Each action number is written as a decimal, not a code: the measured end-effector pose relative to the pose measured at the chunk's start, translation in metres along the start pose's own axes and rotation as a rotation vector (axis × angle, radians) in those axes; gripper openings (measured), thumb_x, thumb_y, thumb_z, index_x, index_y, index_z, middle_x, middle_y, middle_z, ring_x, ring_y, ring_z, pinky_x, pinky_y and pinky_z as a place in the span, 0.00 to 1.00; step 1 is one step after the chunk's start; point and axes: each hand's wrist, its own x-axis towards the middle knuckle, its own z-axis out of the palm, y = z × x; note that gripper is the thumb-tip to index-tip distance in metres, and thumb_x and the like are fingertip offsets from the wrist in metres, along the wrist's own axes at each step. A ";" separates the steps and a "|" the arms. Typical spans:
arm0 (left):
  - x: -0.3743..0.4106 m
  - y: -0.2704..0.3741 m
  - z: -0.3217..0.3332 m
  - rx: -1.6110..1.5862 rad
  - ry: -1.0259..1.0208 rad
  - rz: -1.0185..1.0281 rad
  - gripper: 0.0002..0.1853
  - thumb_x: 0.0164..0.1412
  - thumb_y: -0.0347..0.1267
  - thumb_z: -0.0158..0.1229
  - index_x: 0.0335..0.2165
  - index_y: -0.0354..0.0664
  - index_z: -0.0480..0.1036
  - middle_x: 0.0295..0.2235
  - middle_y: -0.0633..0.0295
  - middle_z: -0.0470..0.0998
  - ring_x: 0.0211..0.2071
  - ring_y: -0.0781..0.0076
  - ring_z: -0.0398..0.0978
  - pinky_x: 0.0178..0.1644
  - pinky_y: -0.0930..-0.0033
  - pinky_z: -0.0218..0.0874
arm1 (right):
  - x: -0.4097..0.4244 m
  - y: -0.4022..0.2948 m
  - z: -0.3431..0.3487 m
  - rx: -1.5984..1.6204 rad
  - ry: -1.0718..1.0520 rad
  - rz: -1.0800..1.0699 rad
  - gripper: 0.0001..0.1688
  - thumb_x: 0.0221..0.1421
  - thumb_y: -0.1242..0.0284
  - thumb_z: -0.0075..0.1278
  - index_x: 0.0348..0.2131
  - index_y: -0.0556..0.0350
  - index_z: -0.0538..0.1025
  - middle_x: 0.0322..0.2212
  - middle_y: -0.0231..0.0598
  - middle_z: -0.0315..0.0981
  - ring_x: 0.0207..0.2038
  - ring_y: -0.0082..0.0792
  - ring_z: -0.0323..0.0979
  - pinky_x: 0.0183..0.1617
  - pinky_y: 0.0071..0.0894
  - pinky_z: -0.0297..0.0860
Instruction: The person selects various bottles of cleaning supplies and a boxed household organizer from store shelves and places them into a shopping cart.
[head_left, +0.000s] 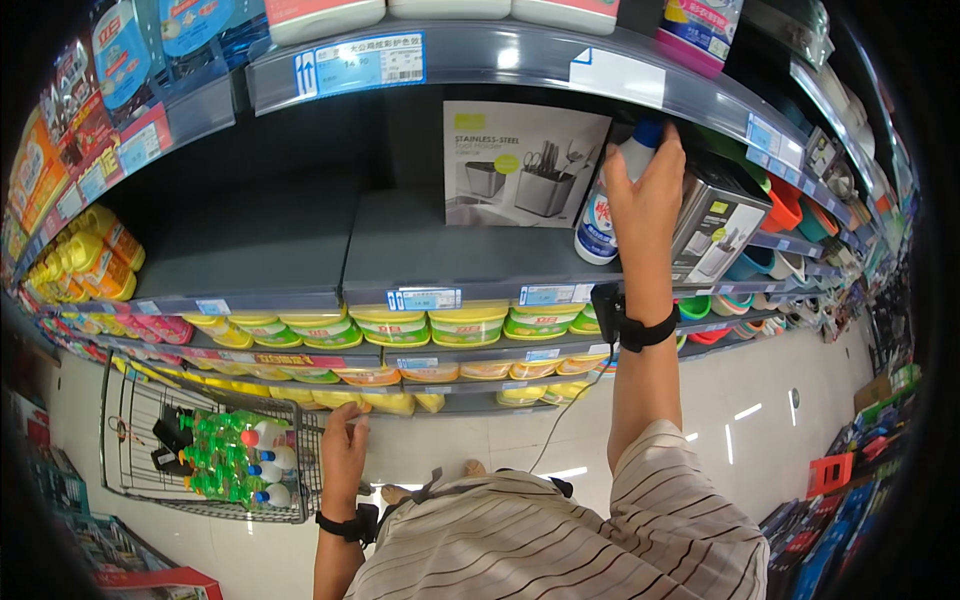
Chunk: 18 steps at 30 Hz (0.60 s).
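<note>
My right hand reaches up to the shelf and grips a white plastic bottle with a blue cap around its upper part. The bottle leans slightly, its blue-and-red label partly covered by my thumb. A stainless-steel tool holder box stands close on its left. Another tool holder box, set at an angle, stands on its right, partly behind my wrist. Low on the left, my left hand hangs with nothing in it, fingers loosely apart, beside the end of a wire shopping cart.
Green bottles and several white bottles with coloured caps lie in the cart. The shelf board juts out before me. Yellow-lidded tubs fill the tier below. Bottles line the upper shelf. A cable runs from my right wristband.
</note>
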 end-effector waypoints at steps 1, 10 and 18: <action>-0.002 -0.001 0.002 0.010 0.007 0.004 0.16 0.64 0.26 0.59 0.50 0.33 0.71 0.40 0.54 0.80 0.30 0.70 0.75 0.36 0.69 0.68 | 0.001 0.002 0.004 0.015 0.004 0.027 0.38 0.53 0.72 0.59 0.57 0.77 0.62 0.48 0.67 0.67 0.52 0.64 0.67 0.57 0.50 0.64; -0.016 -0.018 0.002 -0.020 0.025 0.003 0.14 0.63 0.25 0.58 0.47 0.33 0.73 0.38 0.52 0.81 0.30 0.67 0.77 0.36 0.68 0.69 | 0.005 0.017 0.016 0.036 -0.120 0.037 0.25 0.52 0.67 0.58 0.47 0.63 0.76 0.39 0.57 0.71 0.44 0.57 0.70 0.50 0.48 0.67; -0.011 -0.004 -0.004 0.053 -0.011 -0.017 0.13 0.64 0.27 0.58 0.46 0.33 0.74 0.36 0.51 0.81 0.32 0.65 0.79 0.38 0.66 0.70 | -0.023 -0.007 0.047 0.127 -0.292 -0.001 0.21 0.56 0.61 0.58 0.40 0.60 0.74 0.36 0.52 0.74 0.39 0.57 0.75 0.39 0.51 0.72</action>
